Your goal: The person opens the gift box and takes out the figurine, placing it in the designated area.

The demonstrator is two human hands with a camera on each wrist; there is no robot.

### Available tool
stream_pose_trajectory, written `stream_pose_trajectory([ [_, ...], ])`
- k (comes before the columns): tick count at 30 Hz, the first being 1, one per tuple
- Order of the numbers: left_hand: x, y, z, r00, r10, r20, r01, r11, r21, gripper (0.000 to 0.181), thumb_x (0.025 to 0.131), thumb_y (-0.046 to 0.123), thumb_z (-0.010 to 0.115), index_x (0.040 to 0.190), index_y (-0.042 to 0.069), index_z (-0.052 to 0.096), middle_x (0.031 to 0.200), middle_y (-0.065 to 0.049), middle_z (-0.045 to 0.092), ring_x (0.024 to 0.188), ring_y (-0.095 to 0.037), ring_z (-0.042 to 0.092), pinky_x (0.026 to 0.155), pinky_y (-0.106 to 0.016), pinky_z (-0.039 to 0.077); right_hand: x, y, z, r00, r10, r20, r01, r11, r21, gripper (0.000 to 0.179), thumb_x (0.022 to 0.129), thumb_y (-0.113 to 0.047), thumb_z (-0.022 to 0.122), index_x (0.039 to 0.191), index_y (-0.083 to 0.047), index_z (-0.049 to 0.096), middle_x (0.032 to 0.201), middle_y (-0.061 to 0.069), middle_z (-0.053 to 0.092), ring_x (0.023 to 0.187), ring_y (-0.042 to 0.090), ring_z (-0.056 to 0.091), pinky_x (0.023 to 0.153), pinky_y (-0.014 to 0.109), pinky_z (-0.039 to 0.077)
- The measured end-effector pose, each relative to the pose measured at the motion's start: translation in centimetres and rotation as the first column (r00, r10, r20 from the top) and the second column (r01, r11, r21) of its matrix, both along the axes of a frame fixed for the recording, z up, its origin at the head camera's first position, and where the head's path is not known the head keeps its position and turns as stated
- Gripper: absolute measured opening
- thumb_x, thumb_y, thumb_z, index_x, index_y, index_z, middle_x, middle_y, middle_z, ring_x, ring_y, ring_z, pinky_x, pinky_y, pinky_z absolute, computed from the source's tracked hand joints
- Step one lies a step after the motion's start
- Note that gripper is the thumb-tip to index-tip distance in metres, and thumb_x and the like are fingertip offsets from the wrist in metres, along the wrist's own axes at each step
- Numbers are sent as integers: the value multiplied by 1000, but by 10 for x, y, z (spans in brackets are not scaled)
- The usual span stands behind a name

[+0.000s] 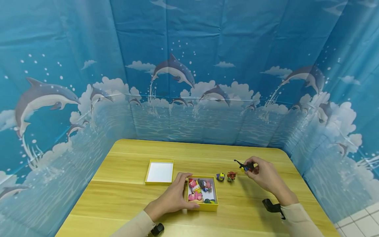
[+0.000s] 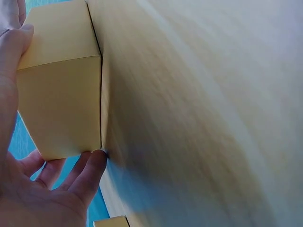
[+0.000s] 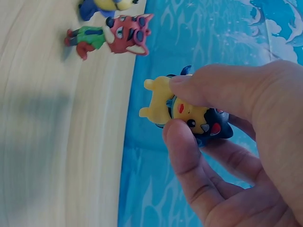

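**Trainee:** State the condition of the right grip [image 1: 263, 174].

**Instructor:** Pinching. Thumb and fingers hold a dark-headed figurine [image 3: 158, 101], yellow in body and face. This grip is raised above the bench [image 1: 118, 204].

**Trainee:** Identify the items nearest to it.

**Instructor:** A red fox figurine [image 1: 232, 177] in a green top stands on the bench, just left of the right grip. Beside the fox, farther left from that grip, stands a blue-and-yellow figurine [image 1: 220, 177].

**Trainee:** State the condition of the left grip [image 1: 174, 197].

**Instructor:** Clasping the yellow box [image 1: 207, 207]: thumb at the near wall, fingers at the far left corner. The box sits on the bench immediately right of this grip, open side up.

**Trainee:** List the contents.

**Instructor:** Several figurines. A pink figurine [image 1: 195, 196] lies closest to the left thumb; a green-and-yellow figurine [image 1: 209, 201] lies farther right, in the near corner.

**Trainee:** And the remaining items?

**Instructor:** The box lid [image 1: 160, 172], white inside facing up, rests left of and beyond the left grip. A dolphin-print curtain [image 1: 207, 125] hangs beyond both grips.
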State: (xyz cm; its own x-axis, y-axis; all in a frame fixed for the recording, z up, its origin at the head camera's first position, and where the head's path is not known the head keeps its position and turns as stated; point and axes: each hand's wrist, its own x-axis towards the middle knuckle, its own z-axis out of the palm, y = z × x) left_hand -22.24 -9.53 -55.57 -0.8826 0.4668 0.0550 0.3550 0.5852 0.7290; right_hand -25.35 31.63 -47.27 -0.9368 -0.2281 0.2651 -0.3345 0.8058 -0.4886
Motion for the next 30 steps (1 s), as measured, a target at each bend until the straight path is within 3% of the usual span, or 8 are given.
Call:
stream_pose_trajectory([
  [30, -1, 0, -1, 1000, 3, -2, -3, 1000, -7, 127, 83, 77, 97, 178, 19, 36, 170, -7, 46, 137, -20, 65, 120, -49, 61, -13, 6, -48, 996, 20, 88, -26, 998, 60, 38, 96, -4, 94, 131, -3, 79, 111, 10, 84, 80, 11, 74, 69, 28, 61],
])
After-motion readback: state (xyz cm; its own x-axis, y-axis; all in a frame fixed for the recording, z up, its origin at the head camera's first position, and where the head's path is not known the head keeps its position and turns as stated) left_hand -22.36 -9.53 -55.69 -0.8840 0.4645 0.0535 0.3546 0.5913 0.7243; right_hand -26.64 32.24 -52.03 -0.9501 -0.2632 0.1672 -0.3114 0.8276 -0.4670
